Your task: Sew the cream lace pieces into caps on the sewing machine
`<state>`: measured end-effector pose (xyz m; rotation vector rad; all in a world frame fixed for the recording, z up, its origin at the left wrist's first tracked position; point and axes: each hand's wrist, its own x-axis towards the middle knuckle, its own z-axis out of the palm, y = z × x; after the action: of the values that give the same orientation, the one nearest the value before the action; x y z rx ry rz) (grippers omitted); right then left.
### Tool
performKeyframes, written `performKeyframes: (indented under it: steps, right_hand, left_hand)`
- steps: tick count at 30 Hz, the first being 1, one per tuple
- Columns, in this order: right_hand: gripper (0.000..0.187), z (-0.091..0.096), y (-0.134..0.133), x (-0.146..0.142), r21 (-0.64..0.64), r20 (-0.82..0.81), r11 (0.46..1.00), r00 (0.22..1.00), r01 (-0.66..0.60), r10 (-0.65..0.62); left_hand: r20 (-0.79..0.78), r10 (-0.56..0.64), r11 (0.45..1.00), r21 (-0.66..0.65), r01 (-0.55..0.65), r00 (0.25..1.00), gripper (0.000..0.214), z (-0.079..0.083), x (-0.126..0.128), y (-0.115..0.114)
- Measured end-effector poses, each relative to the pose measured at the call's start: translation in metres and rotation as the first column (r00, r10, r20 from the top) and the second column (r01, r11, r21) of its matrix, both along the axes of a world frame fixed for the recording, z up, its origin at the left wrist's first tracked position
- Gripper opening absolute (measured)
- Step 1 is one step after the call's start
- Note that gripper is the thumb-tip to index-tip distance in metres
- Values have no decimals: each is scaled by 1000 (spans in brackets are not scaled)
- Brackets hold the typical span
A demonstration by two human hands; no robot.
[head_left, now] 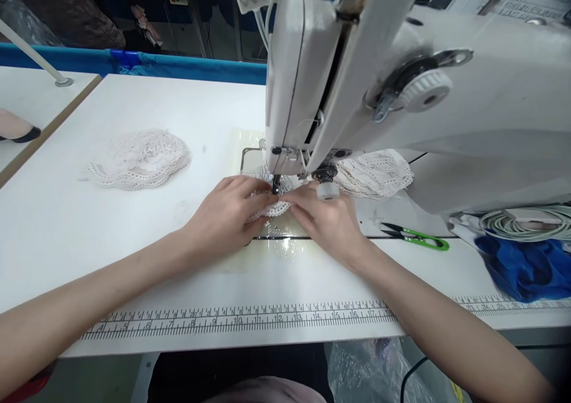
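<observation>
Where the surface [223, 287] ends nearest the operator, a printed ruler scale [238, 319] runs left to right along its edge. Beyond the scale, on the right, a blue cloth [530, 266] and green-handled thread snips [423, 239] lie apart from the work zone; the snips' blades point left, towards the right hand [332, 218].

Next in depth is the white lace strip [274, 209], located between the fingertips of both hands, on the near side of the presser foot [275, 184]. Its visible scalloped edge follows a shallow curve, with the long axis running roughly left to right, across the line of sight. The left hand [227, 209] pinches the left portion between thumb and fingers. The right-hand grip is pressed together on the right end; its exact finger contact is partly hidden. Both grips are close to the foot, the left fingertips being marginally nearer. Whether they touch the foot cannot be determined.

Directly above stands the head of the sewing machine [298, 63]. Behind the right hand, a lace bundle [377, 174] lies partly under the machine arm; well to the left, a lace pile [140, 159] rests alone. At the far edge runs a blue fabric trough [200, 68].
</observation>
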<state>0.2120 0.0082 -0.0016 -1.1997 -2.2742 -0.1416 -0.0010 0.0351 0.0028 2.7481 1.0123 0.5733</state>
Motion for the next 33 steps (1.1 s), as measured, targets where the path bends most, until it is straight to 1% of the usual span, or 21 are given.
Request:
performKeyframes:
  steps: [3,5,6,10,14,16,18,21,22,24,26,28,30,31,33]
  right_hand:
    - [22,-3,3,-1,-89,-113,994,991,69,-79]
    - [23,-4,4,-3,-132,-130,986,984,102,-120]
    - [24,-4,4,-3,-142,-129,983,983,114,-132]
    - [27,-5,5,-6,-120,-104,979,979,162,-175]
    - [28,-6,6,-7,-87,-109,982,978,167,-176]
    - [28,-6,6,-7,-76,-118,984,978,163,-172]
    - [28,-7,7,-6,-62,-117,985,979,163,-169]
    - [29,-7,6,-4,-39,-131,991,982,131,-135]
    - [28,-6,5,-3,-33,-139,994,984,105,-108]
    - [24,-5,2,-2,-20,-138,999,990,35,-38]
    - [21,-2,-3,-1,2,-89,1000,996,-30,30]
    - [20,1,-7,-1,38,-8,997,998,-68,69]
    - [22,4,-11,-1,73,64,993,994,-89,85]
    - [22,5,-12,-1,88,88,991,992,-97,89]
    - [22,6,-13,-1,105,112,989,989,-104,93]
  left_hand:
    - [80,-14,979,-204,30,997,22,8,4,12]
    - [134,-14,960,-276,51,991,17,10,6,20]
    - [154,-13,957,-286,57,988,16,10,7,23]
    - [200,18,970,-241,31,980,13,4,12,26]
    - [213,54,990,-135,-25,976,22,0,16,22]
    - [216,62,991,-130,-34,974,25,2,17,20]
    - [208,38,988,-153,-6,977,25,6,15,18]
    - [159,-44,986,-152,69,986,28,12,10,15]
    - [139,-67,987,-136,86,988,29,12,8,13]
    - [103,-96,993,-64,103,990,29,10,4,8]
    - [64,-103,993,61,99,993,23,5,2,1]
    - [21,-100,972,216,93,995,19,0,2,-8]
    - [-31,-98,935,339,103,995,21,-2,2,-15]
    - [-57,-97,920,375,111,994,23,-3,2,-17]
    - [-101,-88,907,404,122,991,26,-2,1,-21]
